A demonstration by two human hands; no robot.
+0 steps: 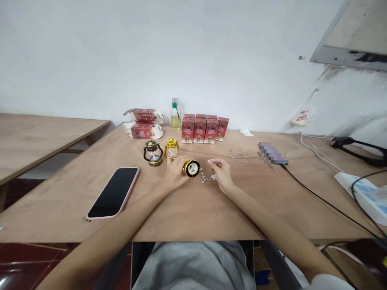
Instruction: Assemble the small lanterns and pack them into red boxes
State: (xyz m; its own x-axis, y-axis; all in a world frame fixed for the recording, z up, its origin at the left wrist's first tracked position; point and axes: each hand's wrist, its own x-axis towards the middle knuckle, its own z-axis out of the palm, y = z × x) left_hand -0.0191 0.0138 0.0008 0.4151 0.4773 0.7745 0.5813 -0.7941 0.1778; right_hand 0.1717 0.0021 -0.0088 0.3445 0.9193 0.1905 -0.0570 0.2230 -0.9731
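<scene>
While the left hand (175, 173) holds a small gold-coloured, lantern-like object with a black ring around its pale round base (192, 168) on its side, that base faces the near right, open to view and to the other hand. The left fingers are closed around the gold body; this grip is best kept firm on the body and clear of the ring, so the base stays steady and uncovered.

The right hand (222, 173) is just right of the base, thumb and forefinger drawn close together; whether they pinch anything is too small to tell. A light fingertip hold suits work this fine, and resting the wrist on the bare wooden desk (193, 219) would help to steady it.

A loose cluster of tiny silvery-white pieces (203, 175) lies between the two hands, so the right hand does well to lift over it rather than sweep through. On the far left, an upright shiny gold lantern with a clear globe (171, 147) is close to the left hand, which calls for keeping those knuckles from knocking it.
</scene>
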